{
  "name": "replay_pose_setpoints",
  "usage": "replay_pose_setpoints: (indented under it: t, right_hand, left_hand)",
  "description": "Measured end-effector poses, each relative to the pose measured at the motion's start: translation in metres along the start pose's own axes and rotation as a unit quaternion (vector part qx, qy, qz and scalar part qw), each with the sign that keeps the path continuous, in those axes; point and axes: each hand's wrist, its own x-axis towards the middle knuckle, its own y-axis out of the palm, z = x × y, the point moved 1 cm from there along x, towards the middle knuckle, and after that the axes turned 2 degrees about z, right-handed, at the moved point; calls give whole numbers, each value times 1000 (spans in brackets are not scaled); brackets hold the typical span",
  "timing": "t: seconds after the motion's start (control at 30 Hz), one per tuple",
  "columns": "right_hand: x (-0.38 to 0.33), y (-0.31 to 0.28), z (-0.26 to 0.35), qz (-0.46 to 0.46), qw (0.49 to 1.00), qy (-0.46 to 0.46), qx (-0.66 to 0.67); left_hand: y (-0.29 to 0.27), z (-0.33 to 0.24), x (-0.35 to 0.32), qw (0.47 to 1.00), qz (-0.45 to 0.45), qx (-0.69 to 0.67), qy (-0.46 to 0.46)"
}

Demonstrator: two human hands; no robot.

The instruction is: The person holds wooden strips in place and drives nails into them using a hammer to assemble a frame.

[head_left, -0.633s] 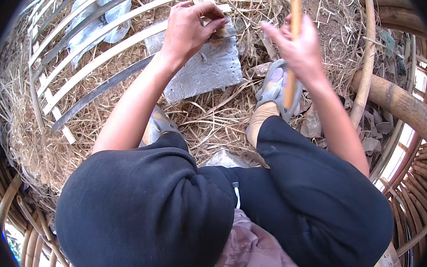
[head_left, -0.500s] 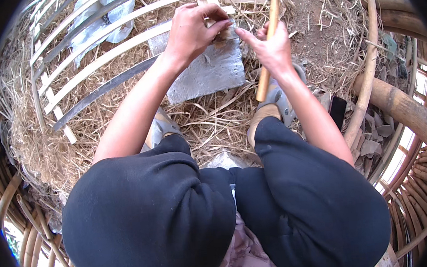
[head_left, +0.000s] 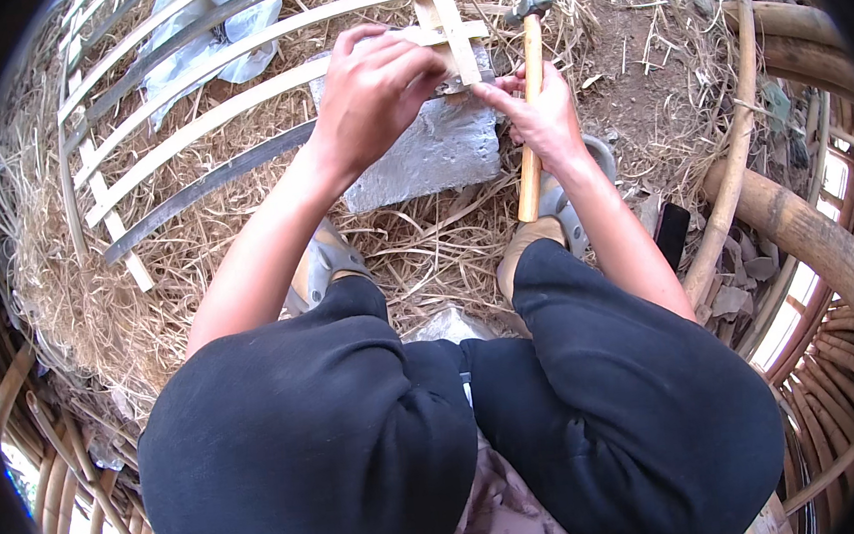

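Drawn in toward the grey block (head_left: 428,156), the right hand (head_left: 548,122) now loosely wraps a hammer (head_left: 530,174), thumb at the end of a wooden strip (head_left: 450,24) over the block's far edge; the left hand (head_left: 373,95) bends its fingers half-closed beside it, their hold hidden. Clean striking would want strip flat, fingertips clear.

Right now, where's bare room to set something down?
Bare: dirt between the hammer and curved pole, a few straw bits only; the near part of the block, this side of left hand and right hand. Crowded: the block's far edge, where wooden slats and fingers bunch up.
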Motion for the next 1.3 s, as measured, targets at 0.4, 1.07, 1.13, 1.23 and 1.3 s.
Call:
replay_pose_setpoints:
  t: [0.4,1.07,1.13,1.23,1.3]
  right_hand:
    - [20,-2,-13,48,996,-81,9]
    - [14,8,6,39,999,7,6]
    - [14,9,4,44,999,0,14]
    - [14,11,4,56,998,13,36]
    - [13,12,7,58,997,17,42]
  left_hand:
    - [0,-3,-13,999,25,-25,4]
    - [1,-2,-1,995,37,-74,-55]
    - [2,-3,1,994,29,-88,-63]
    - [5,-4,6,987,20,-120,-101]
    - [10,-3,8,988,-7,-118,-96]
